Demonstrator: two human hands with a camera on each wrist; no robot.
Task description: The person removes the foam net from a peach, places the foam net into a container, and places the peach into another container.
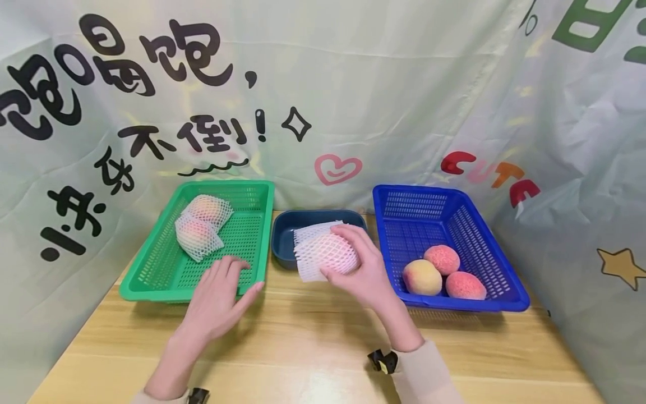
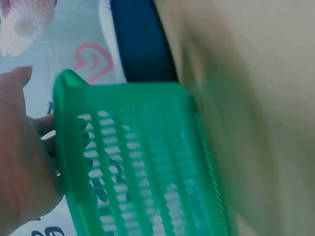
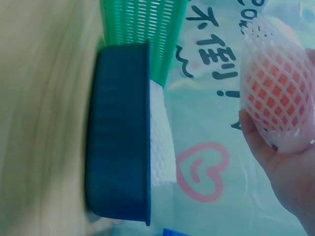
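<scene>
My right hand (image 1: pixel 364 269) grips a peach in a white foam net (image 1: pixel 328 252), held up in front of the dark blue bin (image 1: pixel 282 238). In the right wrist view, red skin shows through the mesh of the netted peach (image 3: pixel 280 88). My left hand (image 1: pixel 217 297) reaches over the front right corner of the green basket (image 1: pixel 268 241), thumb apart from the fingers and nothing held. Whether it touches the rim, I cannot tell. Two netted peaches (image 1: pixel 197 233) lie at the back left inside this basket.
On the right stands a blue basket (image 1: pixel 409 224) with three bare peaches (image 1: pixel 423 277) near its front. White foam netting (image 3: pixel 162 142) sticks up above the dark bin's rim. A printed cloth (image 1: pixel 404 101) hangs behind the wooden table (image 1: pixel 282 359).
</scene>
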